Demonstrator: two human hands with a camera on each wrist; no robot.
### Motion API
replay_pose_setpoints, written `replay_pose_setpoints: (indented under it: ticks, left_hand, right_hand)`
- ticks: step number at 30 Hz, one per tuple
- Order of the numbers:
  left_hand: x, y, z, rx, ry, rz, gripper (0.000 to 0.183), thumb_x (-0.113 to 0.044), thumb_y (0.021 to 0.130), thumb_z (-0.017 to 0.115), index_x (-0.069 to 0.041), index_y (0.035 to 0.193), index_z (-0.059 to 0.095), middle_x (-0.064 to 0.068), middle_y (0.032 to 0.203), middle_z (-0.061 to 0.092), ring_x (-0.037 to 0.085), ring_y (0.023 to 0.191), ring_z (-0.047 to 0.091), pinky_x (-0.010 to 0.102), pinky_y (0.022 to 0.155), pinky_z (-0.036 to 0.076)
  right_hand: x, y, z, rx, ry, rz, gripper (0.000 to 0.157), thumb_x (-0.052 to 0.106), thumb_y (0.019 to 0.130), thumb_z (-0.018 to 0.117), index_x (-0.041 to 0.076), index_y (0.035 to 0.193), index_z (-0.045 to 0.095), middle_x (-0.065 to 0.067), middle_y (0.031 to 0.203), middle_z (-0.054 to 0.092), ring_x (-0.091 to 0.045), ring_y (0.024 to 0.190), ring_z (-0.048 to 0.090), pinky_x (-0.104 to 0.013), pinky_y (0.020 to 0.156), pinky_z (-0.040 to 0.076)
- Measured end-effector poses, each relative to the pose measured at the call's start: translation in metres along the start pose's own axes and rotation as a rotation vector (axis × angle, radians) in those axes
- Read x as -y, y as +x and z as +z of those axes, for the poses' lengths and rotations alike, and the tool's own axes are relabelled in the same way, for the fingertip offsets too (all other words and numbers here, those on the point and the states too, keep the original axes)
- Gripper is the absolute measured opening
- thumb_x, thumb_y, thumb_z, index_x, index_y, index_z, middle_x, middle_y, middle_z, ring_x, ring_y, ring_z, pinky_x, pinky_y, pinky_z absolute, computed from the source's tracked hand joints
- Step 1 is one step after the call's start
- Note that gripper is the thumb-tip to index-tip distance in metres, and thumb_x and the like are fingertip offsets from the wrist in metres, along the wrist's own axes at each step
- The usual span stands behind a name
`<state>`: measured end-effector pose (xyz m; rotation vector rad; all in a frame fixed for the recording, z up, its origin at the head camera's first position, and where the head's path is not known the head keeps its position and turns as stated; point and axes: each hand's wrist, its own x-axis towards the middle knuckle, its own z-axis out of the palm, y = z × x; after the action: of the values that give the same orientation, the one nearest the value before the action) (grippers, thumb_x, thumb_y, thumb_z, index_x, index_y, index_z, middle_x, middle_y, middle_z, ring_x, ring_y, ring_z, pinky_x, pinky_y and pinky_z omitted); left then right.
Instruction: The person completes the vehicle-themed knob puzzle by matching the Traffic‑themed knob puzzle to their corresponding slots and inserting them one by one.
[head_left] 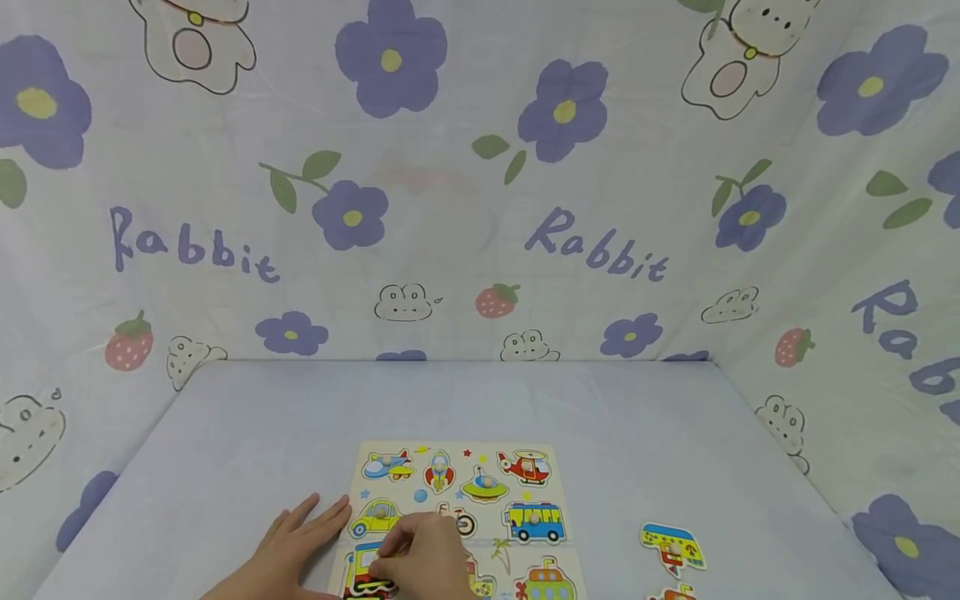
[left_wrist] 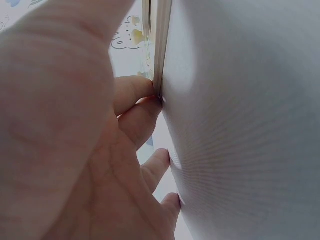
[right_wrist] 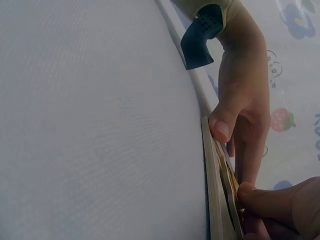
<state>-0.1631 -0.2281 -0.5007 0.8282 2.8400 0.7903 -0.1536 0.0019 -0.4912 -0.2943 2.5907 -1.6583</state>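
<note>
A pale wooden puzzle board (head_left: pixel 420 542) lies at the near middle of the table. My right hand (head_left: pixel 435 558) is over its lower left part, with thumb and fingers pinching a red, yellow and blue vehicle puzzle piece (head_left: pixel 366 560). In the right wrist view this piece (right_wrist: pixel 227 185) sits slightly tilted over the board, its edge raised from the surface. My left hand (head_left: pixel 288 554) has its fingers spread beside the board's left edge. Its fingertips (left_wrist: pixel 159 156) touch the table, the nearest ones against the board's edge, and its thumb (right_wrist: pixel 220 129) rests at the board's near corner.
Set in the board are several vehicle pieces, among them a helicopter (head_left: pixel 525 468), a blue bus (head_left: pixel 536 522) and a yellow-green car (head_left: pixel 375 518). Right of the board lie a loose blue-and-yellow piece (head_left: pixel 673 546) and an orange one (head_left: pixel 675 592). Patterned cloth walls (head_left: pixel 450 250) enclose the table.
</note>
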Motion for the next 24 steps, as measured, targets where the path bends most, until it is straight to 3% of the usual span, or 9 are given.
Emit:
replay_pose_setpoints:
  ticks: [7,16,24]
  left_hand:
    - [-0.0004,-0.0001,-0.0011,0.003,-0.004,0.008,0.105,-0.065,0.069,0.078,-0.004,0.148,0.043,0.014,0.152,0.040,0.055,0.136,0.022,0.080,0.098,0.014]
    - [-0.0010,-0.0018,-0.0008,-0.004,-0.009,0.012,0.104,-0.063,0.069,0.079,-0.003,0.147,0.044,0.014,0.152,0.040,0.056,0.136,0.022,0.080,0.098,0.015]
    - [-0.0043,-0.0005,-0.0020,0.040,-0.046,-0.041,0.106,-0.066,0.069,0.076,-0.006,0.149,0.042,0.011,0.154,0.038,0.052,0.139,0.018,0.077,0.102,0.011]
  right_hand:
    - [0.0026,-0.0007,0.0079,0.049,0.045,0.037,0.026,0.005,0.066,0.091,0.015,0.062,0.068,0.010,0.055,0.059,-0.008,0.049,0.056,-0.023,0.046,0.045]
    - [0.0024,-0.0034,0.0080,0.099,0.054,-0.012,0.025,0.005,0.066,0.091,0.014,0.061,0.068,0.011,0.055,0.059,-0.005,0.051,0.055,-0.021,0.047,0.045]
    - [0.0034,0.0008,0.0038,0.142,0.089,0.001,0.026,0.002,0.067,0.090,0.012,0.061,0.067,0.009,0.054,0.060,-0.008,0.048,0.056,-0.021,0.045,0.046]
